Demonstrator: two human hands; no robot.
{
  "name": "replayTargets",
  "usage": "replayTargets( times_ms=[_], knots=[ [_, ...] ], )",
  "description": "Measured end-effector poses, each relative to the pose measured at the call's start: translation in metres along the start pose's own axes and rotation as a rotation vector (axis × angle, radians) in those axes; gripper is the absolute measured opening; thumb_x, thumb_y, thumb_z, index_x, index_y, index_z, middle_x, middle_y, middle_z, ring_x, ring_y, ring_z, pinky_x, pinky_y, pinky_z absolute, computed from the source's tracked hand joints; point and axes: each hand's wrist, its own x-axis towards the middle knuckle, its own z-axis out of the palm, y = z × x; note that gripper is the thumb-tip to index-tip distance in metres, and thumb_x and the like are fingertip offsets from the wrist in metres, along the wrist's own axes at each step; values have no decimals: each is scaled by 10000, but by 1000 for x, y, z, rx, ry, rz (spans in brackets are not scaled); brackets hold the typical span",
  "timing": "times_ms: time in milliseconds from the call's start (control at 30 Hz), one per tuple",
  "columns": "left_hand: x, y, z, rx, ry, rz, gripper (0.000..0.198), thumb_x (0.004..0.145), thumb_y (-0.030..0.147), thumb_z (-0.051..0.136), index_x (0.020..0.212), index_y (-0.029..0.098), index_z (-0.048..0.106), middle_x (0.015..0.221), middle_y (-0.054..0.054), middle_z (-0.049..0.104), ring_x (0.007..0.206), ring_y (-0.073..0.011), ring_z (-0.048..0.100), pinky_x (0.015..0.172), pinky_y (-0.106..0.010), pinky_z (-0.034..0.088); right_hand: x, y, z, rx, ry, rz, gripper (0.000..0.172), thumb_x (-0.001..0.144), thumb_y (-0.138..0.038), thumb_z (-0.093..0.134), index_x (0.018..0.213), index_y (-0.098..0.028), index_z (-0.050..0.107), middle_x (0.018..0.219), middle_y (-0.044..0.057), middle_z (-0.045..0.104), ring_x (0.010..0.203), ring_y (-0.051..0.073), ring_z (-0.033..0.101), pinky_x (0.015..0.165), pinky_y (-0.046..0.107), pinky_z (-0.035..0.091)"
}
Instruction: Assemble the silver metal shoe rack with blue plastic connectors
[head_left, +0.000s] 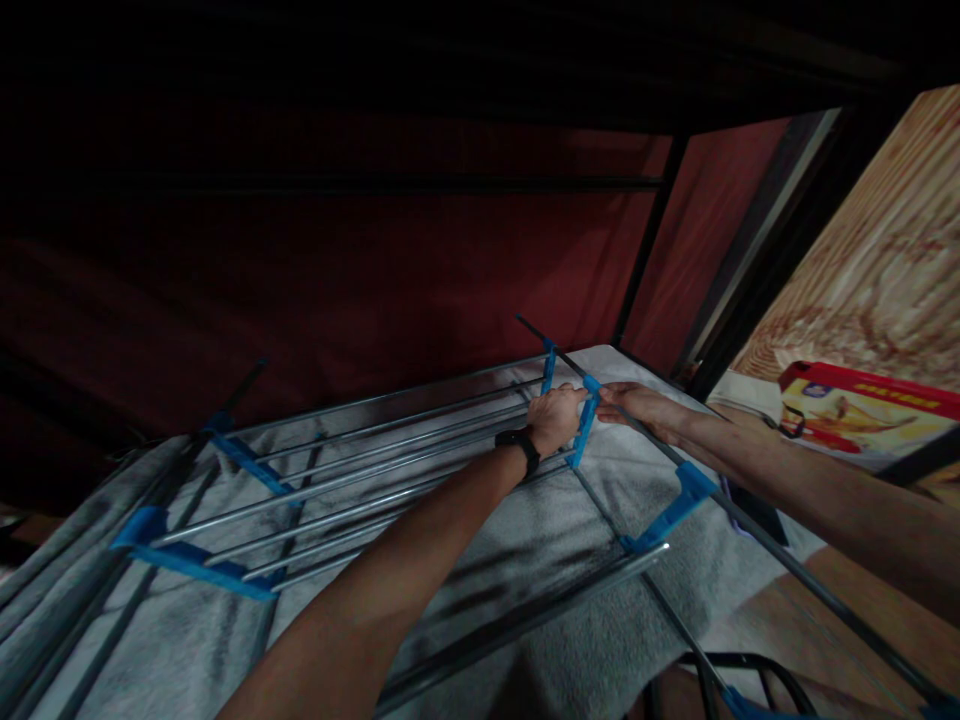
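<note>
Curtain (360, 290): red, hanging past the blanket's far edge.
Blanket (585, 640): grey, spread under the rack — probably a soft, level support.
Rack (360, 505): laid along the blanket, tubes running from its left edge toward the far right corner; lying spread like this, it seems to leave both sides of the joint within reach.
Box (870, 410): red and yellow, beyond the blanket's right edge.
Pole (795, 567): slants from the far right corner out past the near right edge.
Left hand (556, 418): inner side, fingers curled together and clamped on the bracket, likely to steady the tube ends.
Right hand (634, 402): outer side, fingertips closed on the bracket beside the pole, seemingly as a counter-hold.
Bracket (584, 435): blue, its top between both hands' fingertips — its lower end sits free below them.
Watch (529, 450): black, on the left wrist.
</note>
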Motion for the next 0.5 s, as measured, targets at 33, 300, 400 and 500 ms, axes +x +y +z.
replayTargets(
  times_ms=[33,300,400,500],
  knots=[
    [-1,1,0,1,-3,-4,413,940,187,360,1258,287,604,1163,-41,665,1039,-207,645,822,-288,504,0,0,0,-4,2,-2,143,966,-155,535,939,-137,674,847,72,713,709,115,649,751,208,569],
    [-5,4,3,-9,-4,-19,423,958,180,341,1286,284,586,1176,-44,658,1066,-194,637,837,-275,500,1,3,-1,-18,15,-13,128,954,-191,571,943,-147,691,874,74,719,759,136,658,816,244,565],
    [-4,3,3,-17,-1,-22,424,946,185,357,1286,290,589,1177,-41,657,1057,-196,640,832,-279,506,-2,2,2,-14,13,-18,175,972,-174,524,930,-146,692,907,79,724,766,130,659,809,227,560],
    [-3,2,2,-22,-5,-24,419,934,191,376,1274,296,597,1166,-34,662,1045,-197,643,823,-279,510,-4,1,4,-13,27,-14,201,977,-159,498,919,-148,690,914,79,727,758,126,658,798,223,561]
  ],
)
